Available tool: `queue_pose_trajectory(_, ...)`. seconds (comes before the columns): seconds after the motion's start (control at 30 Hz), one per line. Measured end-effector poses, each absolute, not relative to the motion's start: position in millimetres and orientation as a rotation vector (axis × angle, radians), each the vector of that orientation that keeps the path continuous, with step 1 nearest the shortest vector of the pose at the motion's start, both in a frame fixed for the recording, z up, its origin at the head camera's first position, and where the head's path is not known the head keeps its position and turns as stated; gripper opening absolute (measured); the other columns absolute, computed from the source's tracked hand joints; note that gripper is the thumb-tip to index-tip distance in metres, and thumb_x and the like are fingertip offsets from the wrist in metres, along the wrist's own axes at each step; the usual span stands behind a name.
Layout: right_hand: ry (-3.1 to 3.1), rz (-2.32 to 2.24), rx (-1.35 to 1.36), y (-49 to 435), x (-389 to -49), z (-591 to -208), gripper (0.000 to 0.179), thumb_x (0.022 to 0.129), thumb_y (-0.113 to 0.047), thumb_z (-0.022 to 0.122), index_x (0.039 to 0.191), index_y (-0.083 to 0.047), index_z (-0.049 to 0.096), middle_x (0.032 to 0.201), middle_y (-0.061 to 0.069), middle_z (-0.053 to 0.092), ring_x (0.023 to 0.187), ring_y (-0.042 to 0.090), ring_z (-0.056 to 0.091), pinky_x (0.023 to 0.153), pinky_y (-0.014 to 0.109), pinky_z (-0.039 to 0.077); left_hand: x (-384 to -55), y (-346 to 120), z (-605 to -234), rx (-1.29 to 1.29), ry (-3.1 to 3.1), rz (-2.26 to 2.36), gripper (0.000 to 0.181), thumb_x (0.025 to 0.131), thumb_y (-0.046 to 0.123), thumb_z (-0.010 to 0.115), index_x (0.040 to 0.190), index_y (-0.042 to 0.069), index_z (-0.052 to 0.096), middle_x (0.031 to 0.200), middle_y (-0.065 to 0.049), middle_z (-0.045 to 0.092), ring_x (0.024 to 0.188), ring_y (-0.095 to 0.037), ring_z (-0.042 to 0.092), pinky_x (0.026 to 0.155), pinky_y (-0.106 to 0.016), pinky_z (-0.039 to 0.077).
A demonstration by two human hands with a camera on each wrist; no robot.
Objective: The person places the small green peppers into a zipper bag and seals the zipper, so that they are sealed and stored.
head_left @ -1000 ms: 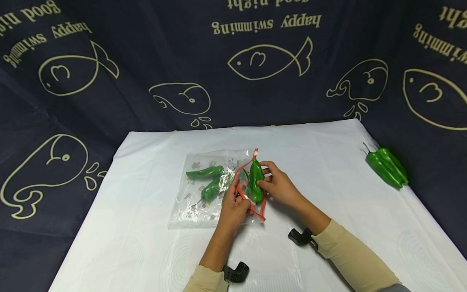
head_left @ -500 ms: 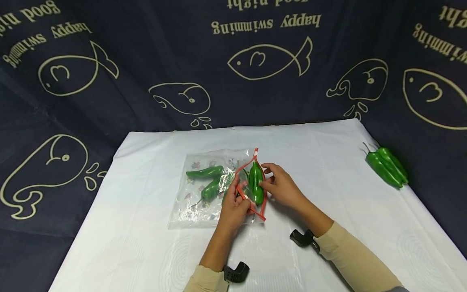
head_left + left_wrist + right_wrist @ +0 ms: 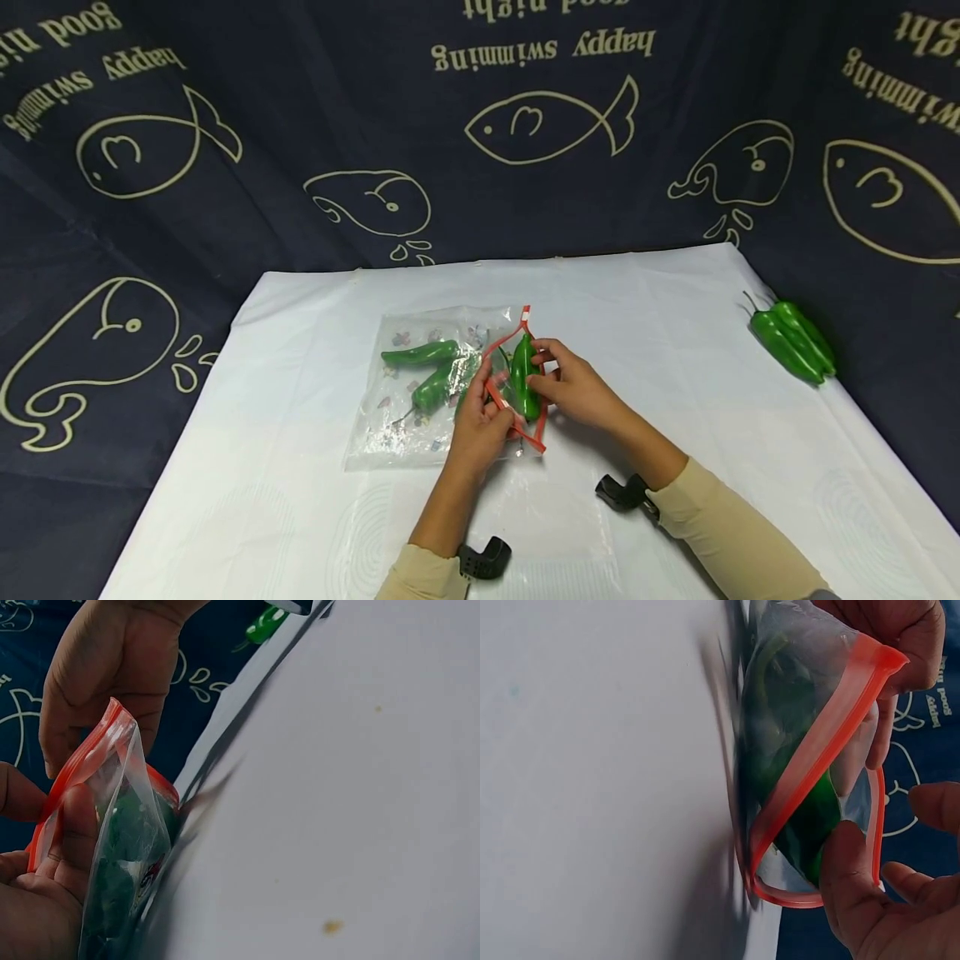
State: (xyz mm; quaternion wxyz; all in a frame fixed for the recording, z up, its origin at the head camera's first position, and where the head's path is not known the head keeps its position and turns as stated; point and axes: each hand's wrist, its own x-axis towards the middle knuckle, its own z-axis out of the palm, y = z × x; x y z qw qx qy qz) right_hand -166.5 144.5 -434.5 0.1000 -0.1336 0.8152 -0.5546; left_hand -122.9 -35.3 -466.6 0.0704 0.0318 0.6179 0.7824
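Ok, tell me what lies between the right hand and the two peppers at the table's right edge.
Only bare white tablecloth lies between the right hand and the two peppers, as the head view shows.

Long sleeves in beige, the left [image 3: 423,575] at bottom centre of the head view and the right [image 3: 731,525] at lower right, end in snug cuffs; a curved black device [image 3: 486,559] juts from the left wrist, a matching black unit [image 3: 621,492] from the right.
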Motion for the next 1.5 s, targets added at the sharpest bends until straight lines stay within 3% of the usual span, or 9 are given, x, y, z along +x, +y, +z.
queue_pose_trajectory(0.47, 2.400, -1.556, -0.343, 143, -167, -442, 0.057, 0.095, -0.020, 0.063, 0.147, -0.006, 0.042, 0.131, 0.018, 0.057, 0.101, 0.027, 0.064, 0.072, 0.035, 0.057, -123, -34, -468, 0.125, 1.863, 2.351, 0.088, 0.082, -0.012, 0.047, 0.160, 0.021, 0.022, 0.149, -0.010, 0.044, 0.074, -0.012, 0.064, 0.060, -0.021, 0.054)
queue_pose_trajectory(1.2, 2.339, -1.628, -0.364, 137, -165, -442, 0.052, 0.095, -0.016, 0.062, 0.142, -0.001, 0.046, 0.125, 0.021, 0.059, 0.101, 0.027, 0.064, 0.074, 0.035, 0.057, -121, -35, -470, 0.199, 1.849, 2.373, 0.088, 0.082, -0.012, 0.047, 0.160, 0.015, 0.019, 0.151, -0.015, 0.041, 0.071, -0.011, 0.065, 0.057, -0.022, 0.053)
queue_pose_trajectory(1.5, 2.228, -1.722, -0.360, 132, -165, -436, 0.055, 0.091, -0.006, 0.056, 0.144, 0.003, 0.042, 0.130, 0.027, 0.056, 0.107, 0.034, 0.062, 0.080, 0.041, 0.057, -122, -35, -468, 0.189, 1.861, 2.367, 0.089, 0.081, -0.012, 0.046, 0.160, 0.018, 0.019, 0.151, -0.014, 0.042, 0.072, -0.011, 0.063, 0.057, -0.021, 0.052)
